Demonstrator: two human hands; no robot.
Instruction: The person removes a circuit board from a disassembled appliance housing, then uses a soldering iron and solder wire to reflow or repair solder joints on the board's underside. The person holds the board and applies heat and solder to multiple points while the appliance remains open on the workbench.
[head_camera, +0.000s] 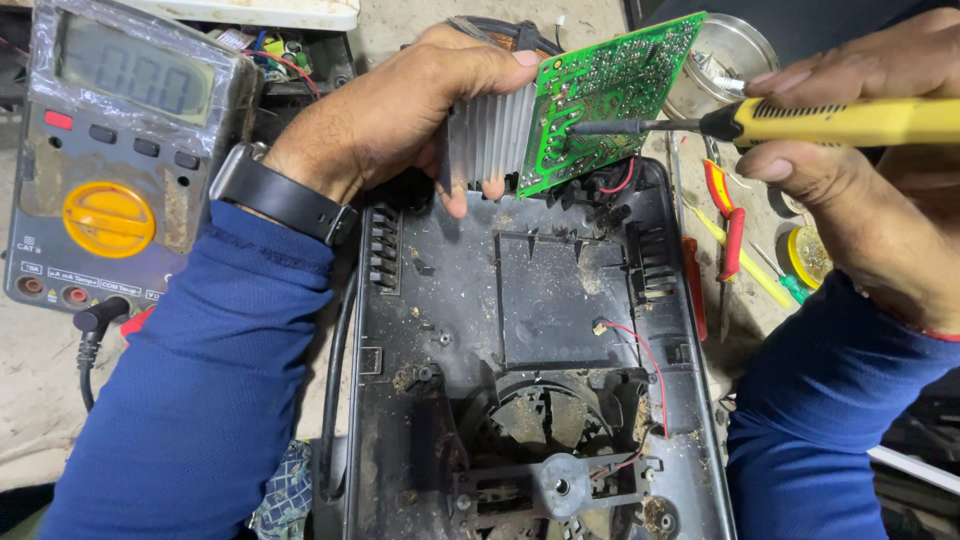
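Observation:
My left hand (400, 110) grips a green circuit board (610, 90) by its ribbed aluminium heat sink (490, 135), holding it tilted above the top edge of an open black plastic case (440, 330). My right hand (860, 170) holds a yellow soldering iron (850, 120), whose dark tip touches the solder side of the board near its middle. Thin red wires (640, 350) run across the dusty case interior. A black watch (275, 195) sits on my left wrist.
A grey digital multimeter (120, 150) with an orange dial stands at the left, a black lead plugged in. A metal tin (730, 50) lies behind the board. Red-handled pliers (725, 220), a yellow-handled tool (750, 270) and a solder reel (805, 255) lie right of the case.

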